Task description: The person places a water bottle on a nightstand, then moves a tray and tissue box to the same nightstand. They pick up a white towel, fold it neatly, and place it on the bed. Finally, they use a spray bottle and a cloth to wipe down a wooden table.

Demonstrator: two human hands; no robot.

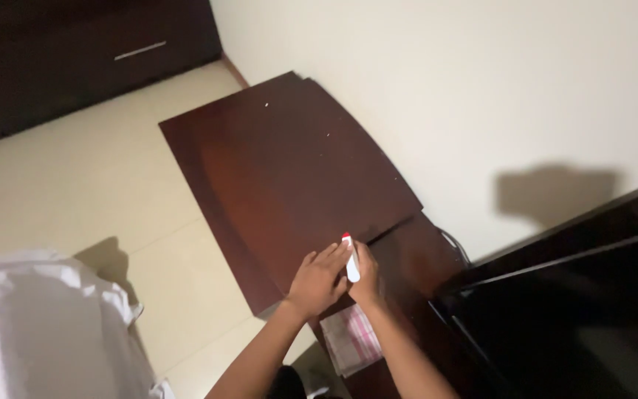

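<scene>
The right hand (364, 279) is gripping a small white tube with a red cap (350, 260), fingers curled around it, holding it just above the dark wooden worktop (289, 155). The left hand (319, 281) is lying flat with fingers pressed together, touching the tube's side. A pink-and-white cloth (348, 338) is lying under the forearms, and a white sheet (46, 325) is bunching at the lower left.

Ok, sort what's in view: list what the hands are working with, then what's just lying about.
In hand:
- white tube with red cap, held by the right hand
- left hand, resting against it
- dark wooden tabletop beneath them

Lying about:
- pink-and-white checked cloth
- white bedding
- dark screen
- dark drawer cabinet
</scene>
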